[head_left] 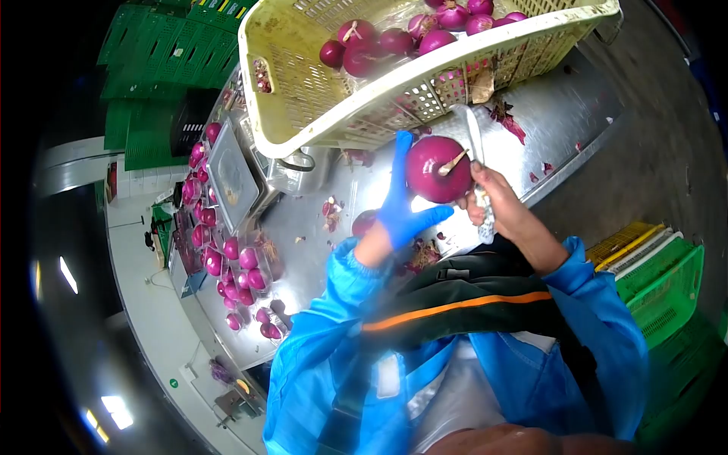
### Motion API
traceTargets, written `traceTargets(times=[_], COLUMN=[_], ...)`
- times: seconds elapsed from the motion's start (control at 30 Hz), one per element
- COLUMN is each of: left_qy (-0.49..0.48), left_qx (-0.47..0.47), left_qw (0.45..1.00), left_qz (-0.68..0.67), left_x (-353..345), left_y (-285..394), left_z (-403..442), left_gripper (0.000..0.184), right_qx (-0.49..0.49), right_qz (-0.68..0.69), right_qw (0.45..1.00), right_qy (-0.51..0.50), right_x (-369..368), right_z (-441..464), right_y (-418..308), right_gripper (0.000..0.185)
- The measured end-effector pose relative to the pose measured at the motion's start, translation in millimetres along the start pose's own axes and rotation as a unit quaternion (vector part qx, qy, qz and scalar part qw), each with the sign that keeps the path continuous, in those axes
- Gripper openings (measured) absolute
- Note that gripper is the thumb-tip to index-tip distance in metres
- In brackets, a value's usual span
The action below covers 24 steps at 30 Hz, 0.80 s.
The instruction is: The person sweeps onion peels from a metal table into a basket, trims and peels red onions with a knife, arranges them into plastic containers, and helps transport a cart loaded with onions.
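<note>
- One red onion (429,171) sits between my two hands, its dry stem pointing towards the blade side.
- My blue-gloved left hand (402,214) is just left of it, index finger and thumb spread around that side; I cannot tell whether they grip it.
- My bare right hand (502,203), just right of the onion, is clenched around the handle of a curved knife (475,136).

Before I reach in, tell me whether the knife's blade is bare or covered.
Bare: the knife is in the right hand, its blade showing uncovered beside the onion.
</note>
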<state>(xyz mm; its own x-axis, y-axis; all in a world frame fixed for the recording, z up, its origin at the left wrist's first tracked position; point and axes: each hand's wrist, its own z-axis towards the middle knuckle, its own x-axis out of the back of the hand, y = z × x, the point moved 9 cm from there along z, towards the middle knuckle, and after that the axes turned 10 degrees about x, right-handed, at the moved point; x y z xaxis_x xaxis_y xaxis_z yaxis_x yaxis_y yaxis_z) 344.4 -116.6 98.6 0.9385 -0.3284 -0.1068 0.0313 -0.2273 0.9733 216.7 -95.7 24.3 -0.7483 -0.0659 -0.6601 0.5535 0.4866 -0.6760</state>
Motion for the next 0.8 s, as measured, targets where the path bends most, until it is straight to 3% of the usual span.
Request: traceTargets(times=[0.03, 0.07, 0.17, 0.23, 0.3, 0.33, 0.43, 0.57, 0.67, 0.77, 0.8], left_qy=[0.019, 0.035, 0.069, 0.065, 0.059, 0.046, 0.017, 0.015, 0.032, 0.059, 0.067], left_qx=[-0.028, -0.019, 0.068, 0.087, 0.1, 0.107, 0.12, 0.114, 0.083, 0.059, 0.052], left_qw=[0.999, 0.999, 0.992, 0.985, 0.984, 0.986, 0.991, 0.993, 0.996, 0.996, 0.996], left_qz=[0.009, 0.002, -0.084, -0.136, -0.138, -0.117, -0.063, -0.004, 0.014, 0.018, 0.021], left_x=[4.2, 9.1, 28.9, 24.4, 22.8, 19.3, 11.4, 8.7, 12.7, 13.8, 13.0], left_y=[1.0, -2.1, -37.9, -34.4, -32.1, -30.4, -22.8, -15.9, -11.2, -11.2, -11.5], left_z=[3.6, 4.6, 2.5, -5.4, -11.8, -13.0, -15.2, -19.1, -19.7, -19.1, -17.0], left_gripper=[0.112, 0.104, 0.095, 0.087, 0.086, 0.086, 0.085, 0.081, 0.08, 0.08, 0.081], right_qx=[-0.015, -0.013, 0.111, 0.283, 0.413, 0.426, 0.436, 0.453, 0.414, 0.396, 0.38], right_qz=[0.01, 0.039, -0.276, -0.514, -0.658, -0.694, -0.72, -0.719, -0.719, -0.669, -0.61], right_qw=[1.0, 0.998, 0.954, 0.808, 0.63, 0.58, 0.54, 0.527, 0.558, 0.629, 0.695], right_qy=[0.017, -0.037, 0.033, 0.052, 0.003, 0.001, -0.017, -0.027, -0.008, -0.014, -0.007], right_x=[-9.6, -20.6, 24.2, -18.3, -43.0, -50.9, -61.3, -54.1, -25.5, -29.0, -26.7], right_z=[-1.9, -4.0, 3.8, -21.2, -39.6, -41.9, -34.7, -30.2, -27.4, -32.3, -28.3], right_y=[4.0, 2.0, -0.2, -70.5, -84.8, -86.9, -90.6, -86.7, -80.1, -82.1, -83.8], right_gripper=[0.047, 0.045, 0.042, 0.019, 0.021, 0.035, 0.026, 0.02, 0.023, 0.034, 0.038])
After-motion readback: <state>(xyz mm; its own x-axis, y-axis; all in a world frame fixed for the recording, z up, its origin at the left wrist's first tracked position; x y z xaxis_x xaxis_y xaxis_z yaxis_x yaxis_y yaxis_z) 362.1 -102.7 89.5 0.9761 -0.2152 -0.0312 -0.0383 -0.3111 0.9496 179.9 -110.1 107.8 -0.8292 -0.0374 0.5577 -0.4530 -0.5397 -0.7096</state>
